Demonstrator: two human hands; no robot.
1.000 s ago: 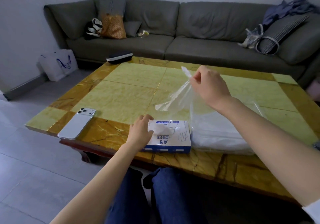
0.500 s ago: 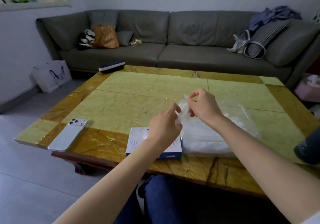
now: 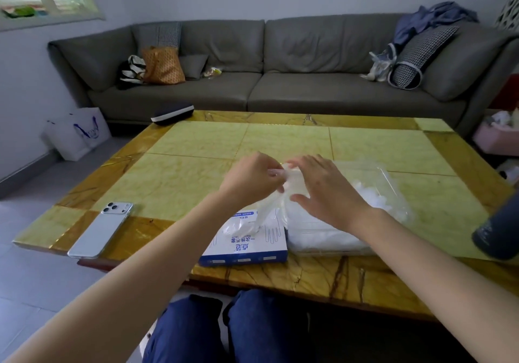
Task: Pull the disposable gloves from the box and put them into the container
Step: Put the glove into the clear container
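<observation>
A blue and white glove box [image 3: 244, 250] lies flat at the table's near edge. Right beside it sits a clear plastic container [image 3: 389, 178] holding a heap of thin whitish gloves. A clear disposable glove [image 3: 264, 213] hangs between my hands, its lower end trailing onto the box top. My left hand [image 3: 252, 178] pinches the glove's upper end. My right hand [image 3: 323, 188] hovers above the container's left side with fingers spread and straight, fingertips touching the glove's top.
The yellow-green stone table [image 3: 196, 171] also carries a white phone [image 3: 101, 230] near the left and a dark case [image 3: 172, 112] at the far edge. A dark bottle [image 3: 497, 236] stands at the right border. A grey sofa [image 3: 280, 90] lies behind, a white bag [image 3: 78, 132] on the floor.
My left hand left the box and rose to pinch the glove. My right hand came down from mid-air toward the container and its pinch opened into spread fingers.
</observation>
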